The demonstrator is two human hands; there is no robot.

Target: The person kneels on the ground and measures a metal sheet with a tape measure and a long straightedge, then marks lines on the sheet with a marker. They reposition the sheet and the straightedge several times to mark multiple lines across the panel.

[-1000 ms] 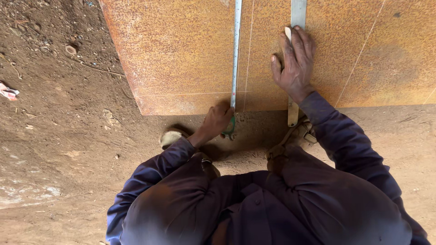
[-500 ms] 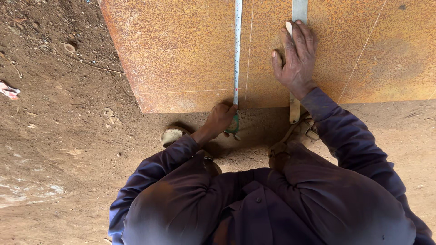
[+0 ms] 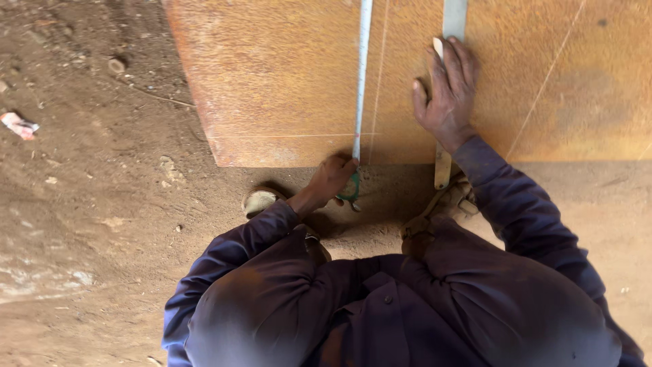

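On the dirt ground lies one large rust-orange metal sheet (image 3: 285,81), and across it, running from the near edge to the far edge, stretches one pale blue tape measure blade (image 3: 362,75). At the sheet's near edge the left hand (image 3: 331,178) has its fingers clenched around the green tape measure case (image 3: 351,193), holding it just off the sheet's rim. To the right of the tape, one long pale straightedge (image 3: 453,20) lies along the sheet, with its near end sticking out past the rim over the ground. The right hand (image 3: 446,92) lies flat on this straightedge, fingers spread and released, pressing down rather than gripping. Thin scribed lines cross the sheet: one beside the tape, one parallel to the near edge, and one slanting on the right. Both arms wear dark purple sleeves (image 3: 516,204). Near the left wrist sits one worn shoe (image 3: 259,200) on the ground. The ground is bare brown earth (image 3: 88,204) with small stones, and one pale scrap (image 3: 19,126) lies at the far left.
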